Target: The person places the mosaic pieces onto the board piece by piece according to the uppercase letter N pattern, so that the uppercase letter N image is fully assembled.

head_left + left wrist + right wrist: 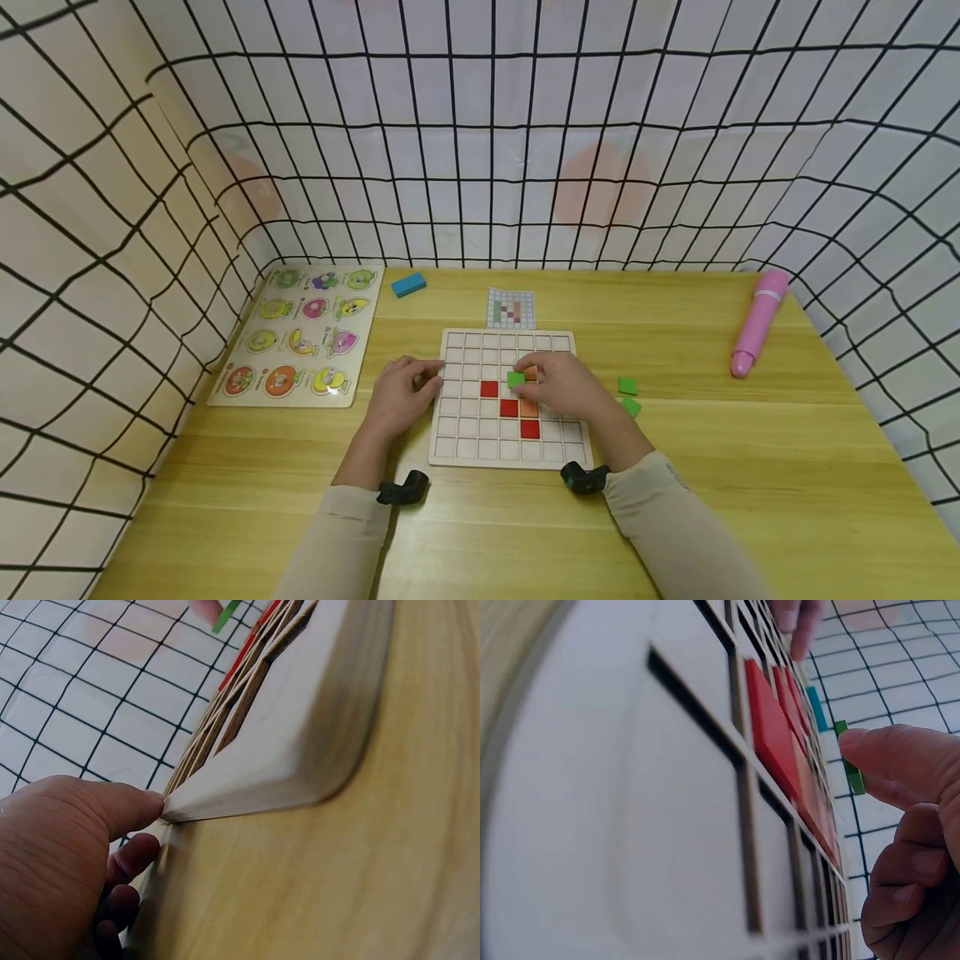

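Note:
A white square grid board [467,450] lies on the table, with red tiles [529,429] and orange tiles [528,409] in some of its cells. Between thumb and fingers my right hand [562,385] pinches a green square tile [516,379] above the board; the right wrist view shows this green tile [853,769] raised clear of the surface. At the board's left edge rests my left hand [401,396]. Its thumb [139,806] touches the rim in the left wrist view, the other fingers partly hidden below it.
Two loose green tiles [627,386] lie right of the board. Behind it is a small printed pattern card [512,309]. A fruit picture board [296,340] and a blue block [408,285] are at left, a pink pen-shaped object [759,325] at right. Black-lined white walls surround the table.

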The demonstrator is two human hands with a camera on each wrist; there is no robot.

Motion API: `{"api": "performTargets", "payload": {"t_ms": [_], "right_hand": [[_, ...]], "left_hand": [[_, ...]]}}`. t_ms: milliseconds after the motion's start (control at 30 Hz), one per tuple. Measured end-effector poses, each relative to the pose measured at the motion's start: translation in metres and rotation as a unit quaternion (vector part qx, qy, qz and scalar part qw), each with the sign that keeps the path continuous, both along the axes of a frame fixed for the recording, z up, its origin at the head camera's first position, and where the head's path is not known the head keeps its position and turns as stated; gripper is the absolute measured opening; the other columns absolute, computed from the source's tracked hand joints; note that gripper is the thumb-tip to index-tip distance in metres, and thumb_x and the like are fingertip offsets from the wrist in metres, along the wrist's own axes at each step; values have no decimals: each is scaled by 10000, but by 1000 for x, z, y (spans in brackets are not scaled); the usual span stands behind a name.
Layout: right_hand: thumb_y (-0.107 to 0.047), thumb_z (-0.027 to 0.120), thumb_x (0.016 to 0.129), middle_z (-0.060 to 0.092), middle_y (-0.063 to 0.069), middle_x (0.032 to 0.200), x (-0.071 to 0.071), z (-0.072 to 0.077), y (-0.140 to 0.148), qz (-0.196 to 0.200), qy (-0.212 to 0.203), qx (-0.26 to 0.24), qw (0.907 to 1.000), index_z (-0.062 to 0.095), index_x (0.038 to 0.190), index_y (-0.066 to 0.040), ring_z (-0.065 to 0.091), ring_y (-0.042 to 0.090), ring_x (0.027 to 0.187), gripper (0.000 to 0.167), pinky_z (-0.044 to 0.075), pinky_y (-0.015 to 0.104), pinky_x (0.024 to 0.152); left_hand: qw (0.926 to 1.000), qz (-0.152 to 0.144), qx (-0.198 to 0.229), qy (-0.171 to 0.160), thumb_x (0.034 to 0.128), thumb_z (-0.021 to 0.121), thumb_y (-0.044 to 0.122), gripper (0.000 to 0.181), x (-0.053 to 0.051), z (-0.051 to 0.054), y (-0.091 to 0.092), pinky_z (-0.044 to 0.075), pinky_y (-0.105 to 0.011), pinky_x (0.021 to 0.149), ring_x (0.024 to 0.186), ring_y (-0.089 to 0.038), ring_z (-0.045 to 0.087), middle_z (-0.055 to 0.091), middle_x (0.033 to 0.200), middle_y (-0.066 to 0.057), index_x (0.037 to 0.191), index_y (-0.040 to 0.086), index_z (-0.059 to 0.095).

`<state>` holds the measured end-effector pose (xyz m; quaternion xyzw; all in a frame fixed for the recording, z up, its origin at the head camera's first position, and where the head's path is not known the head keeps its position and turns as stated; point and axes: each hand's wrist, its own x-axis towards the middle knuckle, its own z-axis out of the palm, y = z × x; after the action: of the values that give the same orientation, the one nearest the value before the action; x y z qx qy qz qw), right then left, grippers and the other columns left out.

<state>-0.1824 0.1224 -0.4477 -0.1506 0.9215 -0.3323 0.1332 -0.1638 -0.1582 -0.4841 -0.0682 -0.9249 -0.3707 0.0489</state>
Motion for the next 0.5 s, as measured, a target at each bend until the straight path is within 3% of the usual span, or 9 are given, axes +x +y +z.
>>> {"api": "performTargets", "payload": {"t_ms": [267, 500], "right_hand": [[-309, 762, 903, 409, -55, 580, 0, -4, -20, 42, 25, -51, 10000, 742, 1142, -168, 397, 126, 560, 278, 383, 288, 600], [-356, 742, 919, 445, -55, 588, -3, -4, -37, 89, 162, 208, 9996, 740, 1154, -202, 433, 126, 576, 280, 387, 293, 596]], "left_hand": [[9999, 15, -14, -118, 966, 688, 235, 288, 0, 0, 1, 401, -365, 835, 961, -238, 545, 691, 1032, -53, 1240, 166, 746], [9997, 62, 37, -218, 971, 685, 243, 288, 0, 0, 0, 394, -360, 839, 966, -232, 538, 688, 1036, -48, 1243, 174, 745]]}}
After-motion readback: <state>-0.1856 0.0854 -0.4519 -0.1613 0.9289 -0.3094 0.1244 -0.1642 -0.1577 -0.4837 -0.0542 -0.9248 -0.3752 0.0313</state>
